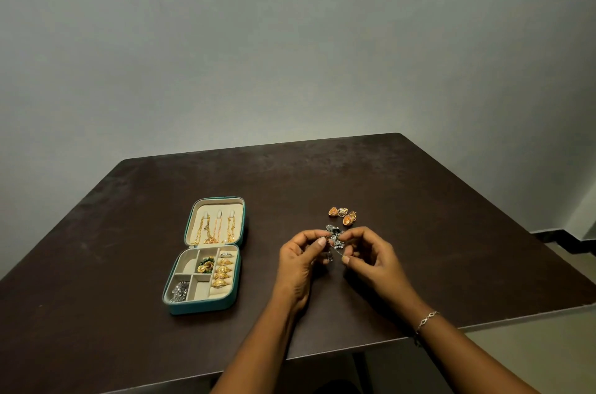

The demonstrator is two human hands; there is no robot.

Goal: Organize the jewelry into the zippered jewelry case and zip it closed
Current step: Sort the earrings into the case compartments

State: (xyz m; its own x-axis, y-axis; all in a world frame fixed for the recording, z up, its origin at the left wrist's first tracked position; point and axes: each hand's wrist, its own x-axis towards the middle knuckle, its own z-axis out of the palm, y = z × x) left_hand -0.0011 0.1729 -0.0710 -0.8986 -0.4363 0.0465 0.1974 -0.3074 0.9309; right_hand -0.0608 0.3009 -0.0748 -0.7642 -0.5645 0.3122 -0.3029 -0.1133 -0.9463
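Observation:
The teal zippered jewelry case (174, 305) lies open on the dark table (419, 200), left of centre. Gold chains (214, 229) hang in its lid. Gold rings (222, 272), a green-and-gold piece (205, 264) and a silver piece (179, 291) fill compartments of the base. Both hands hold a dark silver earring (335, 237) just above the table: my left hand (298, 268) pinches its left side, and my right hand (371, 256) pinches its right side and lower end. Orange-and-gold earrings (342, 214) lie on the table just beyond the hands.
The table's near edge (354, 349) runs under my forearms, and its right edge falls away to the floor. A plain wall stands behind the table. A bracelet (427, 319) is on my right wrist.

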